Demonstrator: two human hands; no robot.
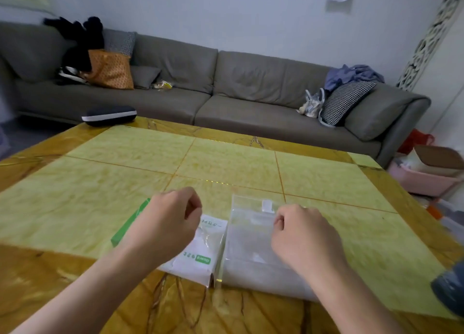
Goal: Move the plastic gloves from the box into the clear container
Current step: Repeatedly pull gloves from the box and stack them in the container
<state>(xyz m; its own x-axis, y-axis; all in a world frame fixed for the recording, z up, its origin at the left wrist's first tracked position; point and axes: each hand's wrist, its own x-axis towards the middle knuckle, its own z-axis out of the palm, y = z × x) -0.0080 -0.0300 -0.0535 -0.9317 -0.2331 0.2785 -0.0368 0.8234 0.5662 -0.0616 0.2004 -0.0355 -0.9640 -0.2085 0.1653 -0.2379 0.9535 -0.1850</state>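
Fingers curled on both hands, left hand [170, 223] over box [200, 256], right hand [303, 238] over clear container [251, 253].

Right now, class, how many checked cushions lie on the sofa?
2. One checked cushion leans at the sofa's left end behind the orange bag; another rests at the right end. Clothes might hide more.

Yellow-green table [226, 163] with amber veined borders spreads out in front of me. At its far left corner sits a dark case [109, 115] with a white stripe. Behind runs a long grey sofa [226, 87]: an orange bag [110, 68] and black clothing [80, 40] at the left, a houndstooth cushion [347, 100] and blue cloth [354, 75] at the right. A pink bin [424, 180] stands on the floor, far right.
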